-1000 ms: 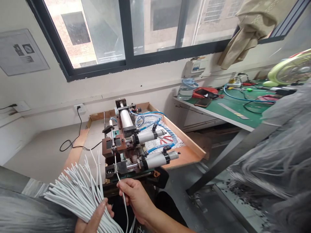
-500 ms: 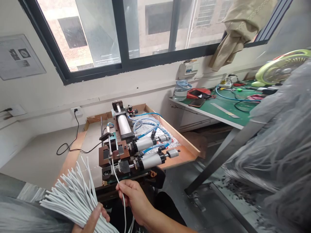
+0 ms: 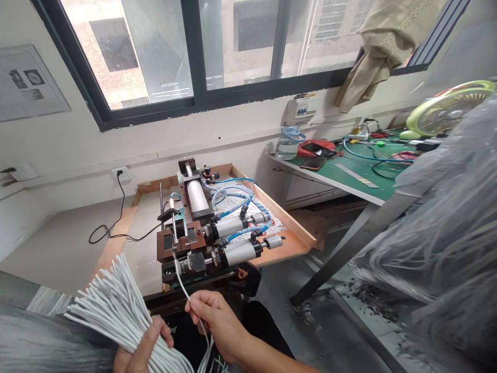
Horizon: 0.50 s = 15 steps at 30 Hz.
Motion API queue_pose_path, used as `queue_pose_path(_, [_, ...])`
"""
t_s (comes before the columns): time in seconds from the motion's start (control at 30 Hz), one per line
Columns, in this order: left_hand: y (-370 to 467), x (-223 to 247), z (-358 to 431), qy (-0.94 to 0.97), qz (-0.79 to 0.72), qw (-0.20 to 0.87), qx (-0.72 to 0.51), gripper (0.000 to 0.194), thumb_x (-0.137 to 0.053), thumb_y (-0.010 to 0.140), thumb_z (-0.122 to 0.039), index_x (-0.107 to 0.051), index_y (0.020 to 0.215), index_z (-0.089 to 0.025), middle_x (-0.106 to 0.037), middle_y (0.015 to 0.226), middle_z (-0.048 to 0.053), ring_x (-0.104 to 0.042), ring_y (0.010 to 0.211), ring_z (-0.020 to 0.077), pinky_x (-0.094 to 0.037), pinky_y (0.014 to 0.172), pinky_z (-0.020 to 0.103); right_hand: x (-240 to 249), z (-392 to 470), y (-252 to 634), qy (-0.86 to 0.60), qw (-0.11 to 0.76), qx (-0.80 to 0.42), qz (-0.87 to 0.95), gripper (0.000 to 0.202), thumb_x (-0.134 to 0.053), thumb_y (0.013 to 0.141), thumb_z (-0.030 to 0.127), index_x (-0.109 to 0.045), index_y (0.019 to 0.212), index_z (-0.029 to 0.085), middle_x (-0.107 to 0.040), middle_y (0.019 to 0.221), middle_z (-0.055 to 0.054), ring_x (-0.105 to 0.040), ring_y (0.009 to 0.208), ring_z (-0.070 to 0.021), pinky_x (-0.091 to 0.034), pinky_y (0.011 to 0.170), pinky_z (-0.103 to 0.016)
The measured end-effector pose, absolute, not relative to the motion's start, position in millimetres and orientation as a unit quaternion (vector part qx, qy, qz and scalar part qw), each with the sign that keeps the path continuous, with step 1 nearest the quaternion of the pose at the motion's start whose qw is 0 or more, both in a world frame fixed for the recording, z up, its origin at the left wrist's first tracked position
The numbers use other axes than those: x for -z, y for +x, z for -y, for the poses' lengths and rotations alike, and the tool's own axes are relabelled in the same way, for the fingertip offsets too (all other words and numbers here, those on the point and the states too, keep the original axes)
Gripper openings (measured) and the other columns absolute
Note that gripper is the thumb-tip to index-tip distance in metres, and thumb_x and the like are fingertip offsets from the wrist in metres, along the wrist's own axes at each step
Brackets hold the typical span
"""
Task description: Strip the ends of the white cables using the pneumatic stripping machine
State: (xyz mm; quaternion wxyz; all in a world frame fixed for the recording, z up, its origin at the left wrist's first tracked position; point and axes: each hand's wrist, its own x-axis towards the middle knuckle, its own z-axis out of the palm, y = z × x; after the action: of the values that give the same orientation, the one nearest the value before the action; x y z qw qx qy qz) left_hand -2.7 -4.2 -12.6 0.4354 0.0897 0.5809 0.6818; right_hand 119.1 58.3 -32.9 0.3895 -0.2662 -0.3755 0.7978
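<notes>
One slim white cable [image 3: 182, 285] runs from the right hand [image 3: 217, 324] towards eleven o'clock, its upper end at the front of the machine [image 3: 197, 196]; the tip is hidden. The right hand has it pinched between thumb and forefinger, the remaining fingers curled. The cable should be light, flexible and fairly smooth, hardly fragile though liable to kink; a grip close behind the end would steer it best, since its slack bows. At eight o'clock from it, the left hand [image 3: 145, 344] is closed around a thick bundle [image 3: 116, 311] of similar cables, their ends fanned towards eleven. Together these probably weigh more and could slide apart, so a wrap around the middle suits them better than a pinch.

Beyond, a shallow wooden-edged tray [image 3: 285, 220] contains the machine, looped blue hoses [image 3: 236, 210] and a speckled sheet. At two o'clock from the machine, on the green worktop [image 3: 330, 181], a clear jug [image 3: 286, 150] with a blue top seems partly filled with clear liquid; a red pouch [image 3: 306, 146] lies beside it, contents unseen. Translucent plastic [image 3: 438, 233] at three o'clock drapes over pale strands.
</notes>
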Motion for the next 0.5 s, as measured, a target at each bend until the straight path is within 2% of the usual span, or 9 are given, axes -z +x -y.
queue_pose_path(0.13, [3.6, 8.5, 9.2, 0.129, -0.565, 0.444, -0.684, 0.03, -0.069, 0.053, -0.021, -0.058, 0.08, -0.011, -0.065, 0.07, 0.008, -0.053, 0.048, 0.0132, -0.042, 0.045, 0.027, 43.1, -30.0, 134.5, -0.244, 0.329, -0.797, 0.443, 0.031, -0.056, 0.068, 0.041, -0.058, 0.063, 0.01, -0.044, 0.046, 0.004, -0.027, 0.038, -0.0033, -0.016, 0.04, -0.019])
queue_pose_path(0.3, [11.8, 7.2, 18.5, 0.19, -0.563, 0.438, -0.675, 0.023, -0.068, 0.055, -0.017, -0.059, 0.076, -0.013, -0.062, 0.061, 0.002, -0.056, 0.055, 0.0152, -0.042, 0.049, 0.026, 48.2, -3.3, 148.9, -0.243, 0.272, -0.776, 0.514, 0.036, -0.05, 0.072, 0.044, -0.058, 0.062, 0.01, -0.046, 0.048, 0.002, -0.035, 0.044, -0.0057, -0.027, 0.046, -0.019])
queue_pose_path(0.4, [14.7, 8.0, 23.9, 0.218, -0.567, 0.434, -0.665, 0.02, -0.068, 0.056, -0.017, -0.059, 0.073, -0.013, -0.061, 0.059, 0.002, -0.055, 0.052, 0.0136, -0.042, 0.051, 0.026, 37.4, -5.6, 152.9, -0.287, 0.317, -0.672, 0.604, 0.029, -0.048, 0.075, 0.037, -0.06, 0.066, 0.012, -0.051, 0.058, 0.0, -0.044, 0.056, -0.0095, -0.034, 0.056, -0.022])
queue_pose_path(0.5, [17.0, 9.2, 27.7, 0.255, -0.573, 0.423, -0.654, 0.017, -0.067, 0.056, -0.018, -0.059, 0.07, -0.013, -0.06, 0.055, 0.001, -0.052, 0.048, 0.0119, -0.04, 0.05, 0.026, 18.4, -16.4, 151.2, -0.321, 0.377, -0.569, 0.657, 0.019, -0.049, 0.076, 0.028, -0.062, 0.073, 0.016, -0.054, 0.068, -0.001, -0.047, 0.064, -0.0109, -0.036, 0.061, -0.022])
